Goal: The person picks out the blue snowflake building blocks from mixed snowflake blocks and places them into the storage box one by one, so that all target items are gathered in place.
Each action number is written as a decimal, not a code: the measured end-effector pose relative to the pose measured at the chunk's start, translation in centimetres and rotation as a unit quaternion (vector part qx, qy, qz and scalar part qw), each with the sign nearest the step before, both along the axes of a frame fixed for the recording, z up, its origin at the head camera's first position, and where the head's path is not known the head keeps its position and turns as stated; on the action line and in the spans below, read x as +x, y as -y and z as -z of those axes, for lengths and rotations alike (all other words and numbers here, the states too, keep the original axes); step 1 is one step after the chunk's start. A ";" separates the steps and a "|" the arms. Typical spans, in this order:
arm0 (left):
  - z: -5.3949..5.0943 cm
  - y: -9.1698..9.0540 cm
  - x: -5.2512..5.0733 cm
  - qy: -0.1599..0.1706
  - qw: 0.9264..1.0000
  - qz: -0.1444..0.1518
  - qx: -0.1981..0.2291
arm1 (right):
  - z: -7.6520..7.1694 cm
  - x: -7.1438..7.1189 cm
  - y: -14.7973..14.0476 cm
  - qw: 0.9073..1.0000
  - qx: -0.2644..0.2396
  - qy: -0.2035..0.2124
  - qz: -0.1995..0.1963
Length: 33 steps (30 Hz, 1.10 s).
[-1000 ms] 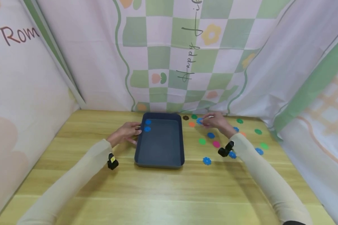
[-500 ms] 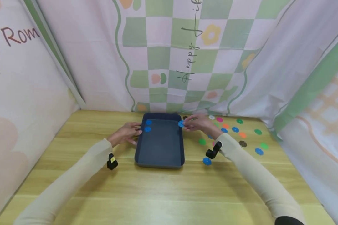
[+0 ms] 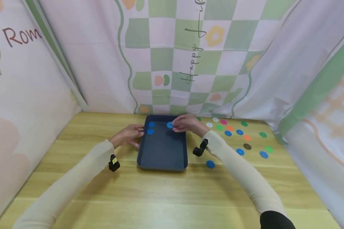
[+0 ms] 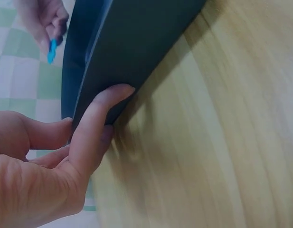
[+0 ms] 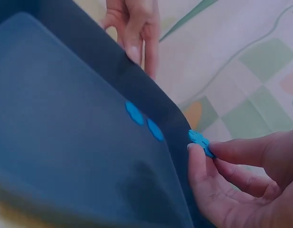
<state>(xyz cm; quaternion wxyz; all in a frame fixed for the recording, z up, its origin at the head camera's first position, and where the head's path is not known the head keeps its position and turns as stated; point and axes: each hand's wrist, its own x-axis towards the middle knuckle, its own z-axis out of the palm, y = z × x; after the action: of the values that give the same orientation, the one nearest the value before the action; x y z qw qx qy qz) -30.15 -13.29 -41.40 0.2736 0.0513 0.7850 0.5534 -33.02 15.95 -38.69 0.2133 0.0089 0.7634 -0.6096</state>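
A dark baking tray lies on the table with two blue flower-shaped discs inside, near its far left corner. My left hand holds the tray's left side; in the left wrist view its thumb is at the rim and a finger lies along the outer wall. Above the tray's far part, my right hand pinches another blue flower-shaped disc between thumb and fingertips. That disc is held tilted, clear of the tray floor.
Right of the tray, several flower-shaped discs lie scattered, among them a brown disc, an orange disc, a pink disc and a blue disc. A patterned curtain hangs behind the table.
My right hand has carried the blue flower-shaped disc leftward from among the scattered discs, over the tray's right rim. The left hand has stayed at the tray's left side.
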 end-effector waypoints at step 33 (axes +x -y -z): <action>-0.2 -0.3 -0.1 -0.009 1.000 -0.003 -0.022 | 2.6 1.1 9.6 0.972 0.175 -0.063 -0.142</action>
<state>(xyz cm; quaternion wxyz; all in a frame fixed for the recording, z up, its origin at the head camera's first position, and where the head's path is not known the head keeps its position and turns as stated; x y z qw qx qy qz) -30.22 -13.03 -41.15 0.2659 0.0485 0.7996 0.5363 -31.90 6.34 -41.33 0.2443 -0.1008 0.8634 -0.4297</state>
